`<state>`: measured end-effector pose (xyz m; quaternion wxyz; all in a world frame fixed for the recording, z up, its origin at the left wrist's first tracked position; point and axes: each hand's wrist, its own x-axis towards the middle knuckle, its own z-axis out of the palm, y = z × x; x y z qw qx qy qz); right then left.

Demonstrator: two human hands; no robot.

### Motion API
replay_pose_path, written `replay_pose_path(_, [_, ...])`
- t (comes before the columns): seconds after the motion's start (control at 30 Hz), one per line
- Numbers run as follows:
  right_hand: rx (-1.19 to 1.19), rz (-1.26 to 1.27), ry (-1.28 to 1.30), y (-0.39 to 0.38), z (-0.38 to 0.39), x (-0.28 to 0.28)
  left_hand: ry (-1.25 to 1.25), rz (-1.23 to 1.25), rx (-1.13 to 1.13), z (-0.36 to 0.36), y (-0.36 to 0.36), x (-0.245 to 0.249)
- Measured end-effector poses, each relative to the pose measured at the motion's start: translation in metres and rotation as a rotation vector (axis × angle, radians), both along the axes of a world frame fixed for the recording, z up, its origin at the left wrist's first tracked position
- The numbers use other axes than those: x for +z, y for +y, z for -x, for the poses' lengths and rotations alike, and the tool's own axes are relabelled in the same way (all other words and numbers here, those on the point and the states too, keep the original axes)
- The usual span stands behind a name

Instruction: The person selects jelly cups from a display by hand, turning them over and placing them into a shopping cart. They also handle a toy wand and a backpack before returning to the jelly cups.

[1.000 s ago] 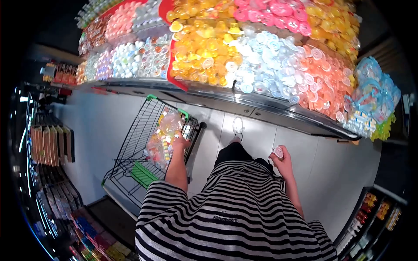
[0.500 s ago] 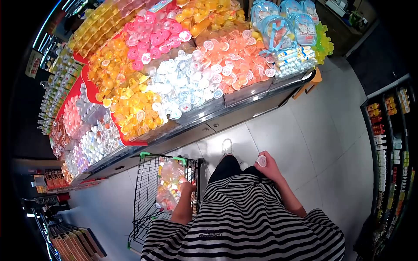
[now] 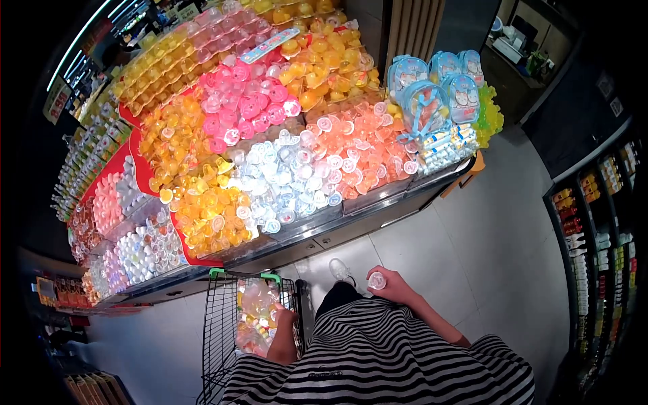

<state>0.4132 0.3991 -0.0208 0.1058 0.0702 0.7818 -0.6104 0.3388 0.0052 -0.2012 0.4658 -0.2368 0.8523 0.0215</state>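
Observation:
My right hand (image 3: 393,289) is closed around a small clear jelly cup (image 3: 376,280), its round pale lid facing up, in front of my body. My left hand (image 3: 286,316) reaches over the black wire shopping cart (image 3: 214,317) with green corners. Its fingers are curled at a clear plastic bag (image 3: 258,297) of colourful jelly cups and appear to grip it. Ahead stands a counter heaped with loose jelly cups: orange-yellow ones (image 3: 209,216), clear white ones (image 3: 280,179), peach-coloured ones (image 3: 361,155) and pink ones (image 3: 250,101).
Small blue backpacks (image 3: 425,101) stand at the counter's right end. A red divider (image 3: 138,162) runs between heaps on the left. Shelves of bottles and packets (image 3: 594,250) line the right side. Grey tiled floor (image 3: 432,270) lies between them and the counter.
The view has tilted up, so the counter sits lower in the frame. My right hand has moved left, still with the jelly cup. My left hand stays at the bag in the cart.

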Motion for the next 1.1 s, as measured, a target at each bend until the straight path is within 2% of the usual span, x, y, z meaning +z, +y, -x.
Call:
replay_pose_path(0.07, [0.031, 0.05, -0.024, -0.003, 0.02, -0.003, 0.024, -0.013, 0.001, 0.0, 0.001, -0.002])
replay_pose_path(0.1, [0.058, 0.065, -0.023, -0.004, 0.03, -0.009, 0.071, -0.014, 0.005, -0.006, -0.007, -0.025])
replay_pose_path(0.17, [0.103, 0.104, -0.035, -0.007, 0.05, -0.023, 0.205, 0.037, 0.03, -0.016, -0.006, -0.039])
replay_pose_path(0.37, [0.132, 0.026, -0.287, -0.018, 0.125, -0.008, 0.112, 0.013, 0.117, 0.0, 0.002, -0.024])
replay_pose_path(0.4, [0.136, 0.054, -0.393, -0.018, 0.137, 0.001, 0.089, 0.001, 0.12, 0.003, 0.001, -0.024])
replay_pose_path(0.47, [0.131, 0.126, -0.405, -0.022, 0.16, 0.013, 0.094, -0.111, 0.083, 0.012, -0.015, -0.052])
replay_pose_path(0.5, [0.128, 0.176, -0.319, -0.023, 0.165, 0.0, 0.097, -0.165, 0.061, 0.015, -0.026, -0.064])
replay_pose_path(0.53, [0.16, 0.102, -0.268, -0.024, 0.174, 0.001, 0.171, -0.119, -0.035, 0.043, 0.001, 0.003])
replay_pose_path(0.57, [0.193, -0.01, -0.24, -0.023, 0.183, 0.0, 0.342, -0.176, -0.083, 0.065, 0.023, 0.052])
replay_pose_path(0.6, [0.233, -0.122, -0.215, -0.022, 0.19, 0.0, 0.486, -0.382, -0.049, 0.086, 0.041, 0.084])
replay_pose_path(0.63, [0.246, -0.166, -0.222, -0.023, 0.195, 0.002, 0.637, -0.765, 0.199, 0.103, 0.063, 0.102])
replay_pose_path(0.67, [0.257, -0.204, -0.22, -0.026, 0.202, 0.006, 0.651, -1.036, 0.339, 0.112, 0.082, 0.092])
replay_pose_path(0.73, [0.294, -0.312, -0.2, -0.036, 0.221, 0.015, 0.396, -1.39, 0.471, 0.142, 0.124, 0.146])
replay_pose_path(0.77, [0.321, -0.389, -0.195, -0.039, 0.228, 0.024, 0.414, -1.463, 0.415, 0.151, 0.141, 0.153])
replay_pose_path(0.8, [0.345, -0.467, -0.193, -0.042, 0.232, 0.031, 0.434, -1.411, 0.308, 0.162, 0.158, 0.168])
replay_pose_path(0.83, [0.328, -0.492, -0.085, -0.044, 0.235, 0.032, 0.405, -1.442, 0.276, 0.169, 0.169, 0.172])
replay_pose_path(0.87, [0.302, -0.44, -0.047, -0.045, 0.237, 0.034, 0.377, -1.472, 0.244, 0.174, 0.176, 0.174])
replay_pose_path(0.97, [0.227, -0.262, 0.064, -0.042, 0.25, 0.046, 0.564, -1.551, 0.224, 0.186, 0.189, 0.158])
replay_pose_path(1.07, [0.064, -0.013, -0.04, -0.018, 0.262, 0.049, 0.504, -1.625, 0.434, 0.2, 0.189, 0.172])
replay_pose_path(1.1, [0.003, -0.024, 0.02, -0.003, 0.265, 0.039, 0.522, -1.576, 0.433, 0.205, 0.19, 0.178])
